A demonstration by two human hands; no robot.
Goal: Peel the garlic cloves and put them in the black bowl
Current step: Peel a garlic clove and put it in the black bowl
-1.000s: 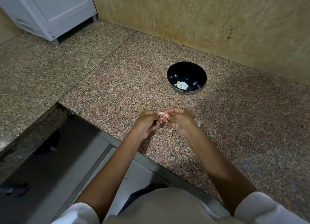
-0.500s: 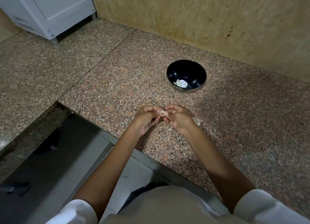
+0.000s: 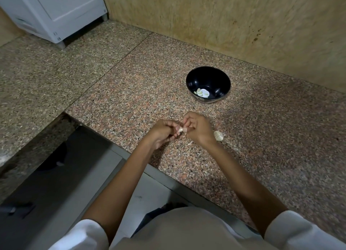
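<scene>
A small pale garlic clove (image 3: 180, 129) is pinched between the fingertips of my left hand (image 3: 163, 131) and my right hand (image 3: 197, 128), just above the granite counter. Both hands have curled fingers and meet at the clove. Beyond them stands the black bowl (image 3: 221, 77), with a few peeled cloves (image 3: 201, 93) lying at its bottom. A chunk of unpeeled garlic (image 3: 218, 136) lies on the counter just right of my right wrist, partly hidden by it.
The speckled granite counter (image 3: 262, 141) runs to a tan wall (image 3: 243, 21) behind the bowl. A white appliance (image 3: 56, 12) stands at the far left corner. Bits of garlic skin (image 3: 190, 142) lie near my right hand. The counter edge drops off below my forearms.
My hands have stayed together on the clove, with the fingers shifting slightly around it. The bowl and the garlic chunk have not moved.
</scene>
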